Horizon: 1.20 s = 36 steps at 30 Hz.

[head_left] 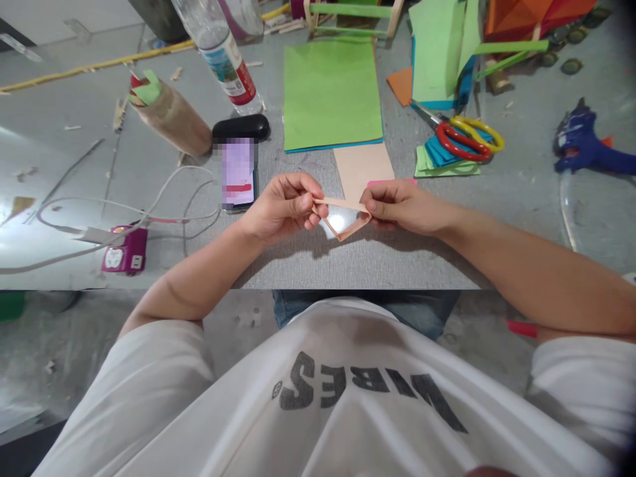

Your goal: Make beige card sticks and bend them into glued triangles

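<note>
While left fingers (301, 204) and right fingers (381, 208) pinch folded strip (342, 203) | upper corners partly hidden

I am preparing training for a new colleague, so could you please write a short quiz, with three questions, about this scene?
1. True or false: the left hand and the right hand both hold the pale folded strip.

2. Which colours are the handles of the scissors?
A) green and black
B) red and yellow
C) white and purple

3. Fill in the missing word: the blue glue gun lies on the person's ____ side.

Key: 1. true; 2. B; 3. right.
</note>
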Tool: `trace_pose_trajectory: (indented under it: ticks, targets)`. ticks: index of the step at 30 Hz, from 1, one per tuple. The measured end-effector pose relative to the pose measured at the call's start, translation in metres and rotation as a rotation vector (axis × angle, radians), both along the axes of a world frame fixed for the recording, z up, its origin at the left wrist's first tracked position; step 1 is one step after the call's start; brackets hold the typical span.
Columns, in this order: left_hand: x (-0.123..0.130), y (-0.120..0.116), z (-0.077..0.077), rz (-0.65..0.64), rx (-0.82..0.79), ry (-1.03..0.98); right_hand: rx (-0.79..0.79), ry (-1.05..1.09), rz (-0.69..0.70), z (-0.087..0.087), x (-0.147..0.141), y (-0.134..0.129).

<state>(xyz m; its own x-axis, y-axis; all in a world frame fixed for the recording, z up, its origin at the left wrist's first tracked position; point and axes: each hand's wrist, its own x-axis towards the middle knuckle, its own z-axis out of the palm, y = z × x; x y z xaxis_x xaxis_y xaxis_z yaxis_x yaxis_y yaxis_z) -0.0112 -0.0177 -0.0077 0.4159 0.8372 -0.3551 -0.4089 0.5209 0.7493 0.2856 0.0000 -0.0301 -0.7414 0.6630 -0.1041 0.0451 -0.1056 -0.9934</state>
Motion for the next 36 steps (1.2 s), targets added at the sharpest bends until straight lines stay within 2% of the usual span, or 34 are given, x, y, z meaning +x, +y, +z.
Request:
trace_pose_trajectory:
  ticks: [8, 14, 17, 21, 24, 27, 30, 33, 36]
  targets:
    - [0.001, -0.002, 0.005, -0.050, 0.025, 0.088, 0.378, -0.201, 0.099, 0.001, 0.012, 0.010]
    - [0.005, -0.008, 0.004, 0.038, -0.122, 0.068, 0.489, -0.206, 0.247, 0.005, 0.007, 0.001]
    - [0.006, -0.012, 0.006, 0.018, -0.134, 0.046, 0.512, -0.176, 0.297, 0.003, 0.005, -0.002]
    - [0.008, -0.016, 0.007, -0.105, -0.052, 0.014, 0.637, -0.201, 0.317, -0.004, 0.003, -0.006]
    - [0.010, -0.018, 0.006, -0.128, -0.046, 0.008, 0.718, -0.248, 0.338, -0.008, 0.001, -0.008]
    - [0.010, -0.020, 0.004, -0.153, 0.002, 0.001, 0.740, -0.262, 0.336, -0.009, 0.000, -0.009]
    - [0.010, -0.023, 0.005, -0.221, 0.113, 0.062, 0.778, -0.270, 0.350, -0.009, 0.000, -0.008]
    - [0.011, -0.025, 0.007, -0.235, 0.172, 0.114, 0.798, -0.231, 0.358, -0.010, 0.000, -0.008]
    - [0.012, -0.023, 0.007, -0.327, 0.318, 0.075, 0.778, -0.201, 0.373, -0.011, -0.002, -0.012]
